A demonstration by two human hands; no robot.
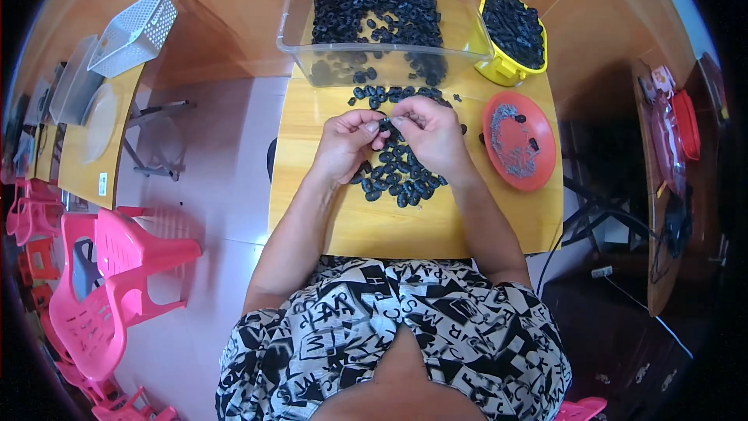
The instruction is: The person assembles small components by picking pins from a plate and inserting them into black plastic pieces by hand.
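Over the middle of the yellow table, both my hands meet fingertip to fingertip. My left hand (pixel 345 143) is closed in a pinch on a small black part (pixel 384 124), which looks like moulded plastic. My right hand (pixel 431 134) is also closed, its thumb and forefinger pressed together against that part; whatever it grips is too small to make out. Below and between the hands lies a loose pile of similar black parts (pixel 401 182). To the right, a red plate (pixel 546 144) carries many tiny grey metal pieces (pixel 514 160) and a few black parts.
A clear plastic bin (pixel 300 62) full of black parts stands at the table's far side. Right of it is a yellow tub (pixel 499 72) heaped with dark pieces. A white perforated basket (pixel 132 35) sits on a side table at left, near pink chairs (pixel 101 296).
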